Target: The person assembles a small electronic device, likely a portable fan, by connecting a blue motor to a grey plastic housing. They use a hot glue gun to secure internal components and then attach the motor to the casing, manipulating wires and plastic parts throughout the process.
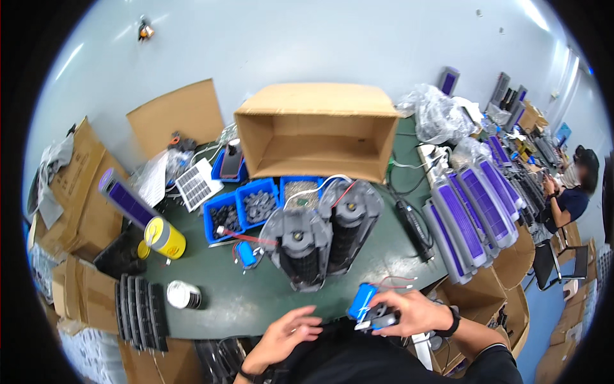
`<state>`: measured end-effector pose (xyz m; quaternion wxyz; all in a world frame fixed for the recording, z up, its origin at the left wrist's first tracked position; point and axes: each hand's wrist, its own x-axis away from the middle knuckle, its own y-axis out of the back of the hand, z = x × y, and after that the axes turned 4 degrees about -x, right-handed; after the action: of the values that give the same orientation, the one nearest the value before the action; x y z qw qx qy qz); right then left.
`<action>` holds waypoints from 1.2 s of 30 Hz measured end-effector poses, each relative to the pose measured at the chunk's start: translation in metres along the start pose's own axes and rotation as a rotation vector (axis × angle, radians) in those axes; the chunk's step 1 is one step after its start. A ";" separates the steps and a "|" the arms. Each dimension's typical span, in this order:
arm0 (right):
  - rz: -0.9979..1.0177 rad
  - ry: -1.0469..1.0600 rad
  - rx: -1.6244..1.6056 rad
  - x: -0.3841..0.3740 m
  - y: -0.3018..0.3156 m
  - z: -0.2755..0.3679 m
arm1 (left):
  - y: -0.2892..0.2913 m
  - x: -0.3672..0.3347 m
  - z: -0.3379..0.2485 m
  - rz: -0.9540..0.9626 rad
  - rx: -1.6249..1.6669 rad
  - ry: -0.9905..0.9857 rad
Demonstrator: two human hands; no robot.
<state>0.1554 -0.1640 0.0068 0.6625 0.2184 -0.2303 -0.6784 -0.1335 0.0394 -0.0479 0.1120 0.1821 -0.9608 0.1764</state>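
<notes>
"Head view: blue battery pack (362, 298) held where?"

"In the right hand (410, 312), thumb and fingers clamped on pack and small dark part (384, 312) together, at the table's front edge. Boxy, bright blue, with thin red wire and white plugs trailing."

"And the left hand (291, 333)?"

"Empty, fingers spread apart, near the same edge."

"Counting outward?"

"Two grey-and-black housings (297, 238) upright, side by side; one more blue pack (245, 254); four blue bins (208, 226), three with small parts, one with a phone (231, 160); one yellow canister (165, 238); one white jar (181, 295); one open-fronted cardboard box (320, 152) at the back."

"Surface and room?"

"Dark green table (236, 313), crowded; purple panels (470, 221) massed at right; pale wall (307, 45) behind, blue floor (553, 333) and a co-worker (566, 198) far right."
</notes>
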 end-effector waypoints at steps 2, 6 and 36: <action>0.089 0.182 -0.013 -0.026 -0.029 0.006 | -0.010 -0.014 0.004 0.047 0.284 0.072; 0.238 0.209 0.005 -0.054 -0.064 0.016 | 0.012 -0.019 0.018 -0.029 0.251 -0.012; 0.178 -0.162 -1.028 -0.096 -0.104 0.024 | 0.002 0.021 -0.046 -0.216 -0.751 -0.073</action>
<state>0.0606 -0.0657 -0.0378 0.7194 -0.2085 0.0641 -0.6595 -0.1460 0.0519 -0.0008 0.1545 0.2349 -0.9371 -0.2068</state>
